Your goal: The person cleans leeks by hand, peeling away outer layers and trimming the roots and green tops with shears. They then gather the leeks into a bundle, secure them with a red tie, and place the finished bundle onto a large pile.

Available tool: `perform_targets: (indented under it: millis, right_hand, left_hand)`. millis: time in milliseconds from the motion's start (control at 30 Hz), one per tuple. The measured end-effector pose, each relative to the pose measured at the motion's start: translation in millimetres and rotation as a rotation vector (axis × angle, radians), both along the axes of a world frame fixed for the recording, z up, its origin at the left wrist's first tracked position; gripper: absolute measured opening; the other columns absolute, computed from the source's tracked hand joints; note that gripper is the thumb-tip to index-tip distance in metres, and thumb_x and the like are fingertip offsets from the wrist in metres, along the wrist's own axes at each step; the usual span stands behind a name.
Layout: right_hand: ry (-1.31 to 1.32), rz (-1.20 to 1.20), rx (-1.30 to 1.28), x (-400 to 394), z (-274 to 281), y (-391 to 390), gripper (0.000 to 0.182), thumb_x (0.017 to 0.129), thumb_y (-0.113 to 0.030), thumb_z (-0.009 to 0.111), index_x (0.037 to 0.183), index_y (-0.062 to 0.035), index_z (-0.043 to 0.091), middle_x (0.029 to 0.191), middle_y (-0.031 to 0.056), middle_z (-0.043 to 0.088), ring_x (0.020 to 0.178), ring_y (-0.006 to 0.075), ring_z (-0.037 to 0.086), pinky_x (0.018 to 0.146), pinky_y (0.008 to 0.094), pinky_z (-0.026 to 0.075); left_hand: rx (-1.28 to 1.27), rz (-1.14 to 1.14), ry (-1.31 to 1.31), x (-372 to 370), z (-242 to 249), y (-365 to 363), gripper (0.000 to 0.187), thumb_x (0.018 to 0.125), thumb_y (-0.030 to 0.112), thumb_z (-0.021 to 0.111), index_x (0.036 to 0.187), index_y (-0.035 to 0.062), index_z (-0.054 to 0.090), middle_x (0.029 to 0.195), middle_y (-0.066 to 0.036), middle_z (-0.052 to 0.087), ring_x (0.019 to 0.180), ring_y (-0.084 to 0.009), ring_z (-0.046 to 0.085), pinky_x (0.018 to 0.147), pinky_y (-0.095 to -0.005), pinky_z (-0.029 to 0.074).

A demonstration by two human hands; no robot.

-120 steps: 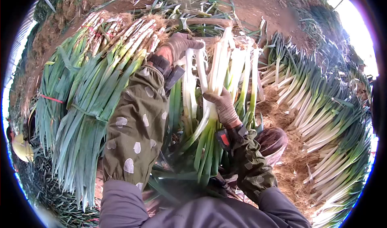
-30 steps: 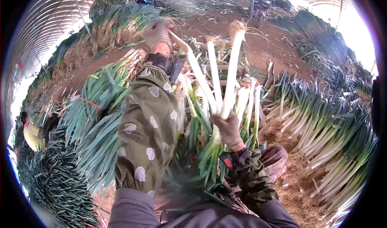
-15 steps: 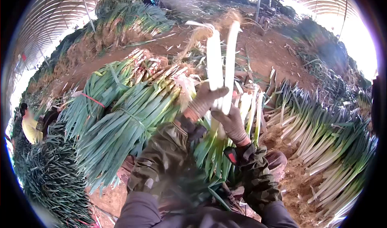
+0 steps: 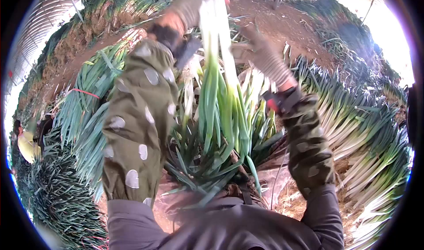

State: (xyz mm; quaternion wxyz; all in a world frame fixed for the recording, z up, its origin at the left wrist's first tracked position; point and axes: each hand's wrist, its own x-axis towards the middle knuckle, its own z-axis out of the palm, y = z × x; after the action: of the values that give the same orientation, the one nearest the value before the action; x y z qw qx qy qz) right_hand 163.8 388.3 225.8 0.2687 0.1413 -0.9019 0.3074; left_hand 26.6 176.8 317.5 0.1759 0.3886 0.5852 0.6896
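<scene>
Two leeks [image 4: 215, 42] stand upright in front of me, white shafts at the top edge and green leaves hanging down. My left hand [image 4: 194, 5], in a grey glove, is wrapped round their upper white part; motion blurs it. To the right of the shafts, my gloved right hand [image 4: 263, 55] is apart from them, its fingers smeared by motion. Below and behind, more leeks [image 4: 260, 91] lie in a pile between my arms, their green leaves toward me. The root ends of the held leeks are out of view.
A long row of leeks [image 4: 353, 130] with pale shafts lies on the right. At left are tied leek bundles [image 4: 86, 100] and a dark green leaf heap [image 4: 57, 192]. A person in yellow [image 4: 28, 146] is at far left. Brown soil [image 4: 265, 20] stretches ahead.
My left hand has risen with the leeks toward the top of the view. My right hand has come off the shafts and moved up and right. The view has tilted down.
</scene>
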Motion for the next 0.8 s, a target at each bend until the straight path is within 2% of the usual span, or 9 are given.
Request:
perform_targets:
  millis: [33,100,167,233,300,400,567,667,800]
  right_hand:
    - [0.244,-0.107,0.151,7,27,19,0.061,0.086,-0.029,0.077,0.137,-0.0062,0.054,0.124,0.0175,0.066,0.110,0.0269,0.067,0.095,0.0368,0.054]
    - [0.262,-0.167,0.150,35,93,23,0.056,0.085,-0.034,0.076,0.130,-0.0052,0.059,0.120,0.0162,0.067,0.109,0.0291,0.066,0.092,0.0377,0.054]
    - [0.297,-0.209,0.263,60,146,27,0.051,0.085,-0.034,0.075,0.125,-0.0053,0.062,0.116,0.0148,0.068,0.107,0.0293,0.066,0.090,0.0380,0.055]
    - [0.318,-0.200,0.409,77,155,24,0.048,0.085,-0.033,0.074,0.123,-0.0058,0.062,0.113,0.0140,0.068,0.104,0.0288,0.066,0.088,0.0381,0.055]
    - [0.302,-0.230,0.610,91,143,36,0.044,0.085,-0.031,0.074,0.120,-0.0063,0.063,0.110,0.0132,0.068,0.102,0.0282,0.066,0.086,0.0383,0.055]
    - [0.226,-0.209,0.856,91,117,54,0.039,0.085,-0.029,0.073,0.117,-0.0071,0.063,0.106,0.0121,0.068,0.098,0.0274,0.066,0.083,0.0385,0.056]
    - [0.195,-0.164,1.003,70,95,60,0.031,0.085,-0.025,0.071,0.111,-0.0083,0.064,0.099,0.0101,0.068,0.091,0.0260,0.067,0.077,0.0388,0.056]
    - [0.201,-0.160,1.077,76,93,79,0.026,0.086,-0.023,0.070,0.107,-0.0091,0.065,0.095,0.0089,0.067,0.087,0.0251,0.067,0.074,0.0390,0.056]
    - [0.301,-0.263,1.210,110,98,132,0.019,0.086,-0.020,0.068,0.102,-0.0101,0.066,0.090,0.0073,0.067,0.082,0.0240,0.067,0.070,0.0392,0.057]
  left_hand:
    - [0.288,-0.142,-0.152,5,26,-1,0.029,0.082,0.013,0.082,0.103,0.0008,0.066,0.089,-0.015,0.072,0.080,-0.0313,0.072,0.071,-0.0461,0.062]
    - [0.406,-0.040,-0.066,5,56,-10,0.032,0.082,0.017,0.082,0.104,0.0003,0.065,0.089,-0.015,0.071,0.080,-0.0308,0.071,0.071,-0.0452,0.062]
    - [0.277,0.103,0.078,13,57,-18,0.036,0.081,0.022,0.081,0.104,-0.0001,0.064,0.089,-0.014,0.070,0.080,-0.0303,0.071,0.071,-0.0443,0.061]
    - [0.010,0.135,0.189,32,27,-18,0.040,0.080,0.026,0.081,0.105,-0.0006,0.064,0.088,-0.014,0.070,0.080,-0.0298,0.070,0.071,-0.0435,0.061]
    - [-0.183,-0.014,0.167,75,-11,0,0.044,0.080,0.030,0.081,0.106,-0.0011,0.063,0.088,-0.014,0.069,0.080,-0.0292,0.070,0.071,-0.0426,0.060]
    - [-0.262,-0.301,0.056,126,-41,43,0.051,0.079,0.036,0.080,0.107,-0.0018,0.062,0.088,-0.014,0.068,0.080,-0.0285,0.069,0.071,-0.0412,0.060]
    - [-0.320,-0.460,-0.036,149,-65,57,0.062,0.078,0.046,0.079,0.109,-0.0029,0.059,0.087,-0.014,0.067,0.080,-0.0272,0.068,0.072,-0.0390,0.059]
    - [-0.353,-0.542,-0.003,169,-70,80,0.056,0.076,0.028,0.077,0.120,0.0001,0.056,0.099,-0.013,0.065,0.090,-0.0256,0.066,0.077,-0.0385,0.058]
    - [-0.254,-0.599,0.067,191,-74,123,0.064,0.074,0.004,0.073,0.134,0.0042,0.050,0.116,-0.012,0.062,0.104,-0.0234,0.064,0.084,-0.0377,0.057]
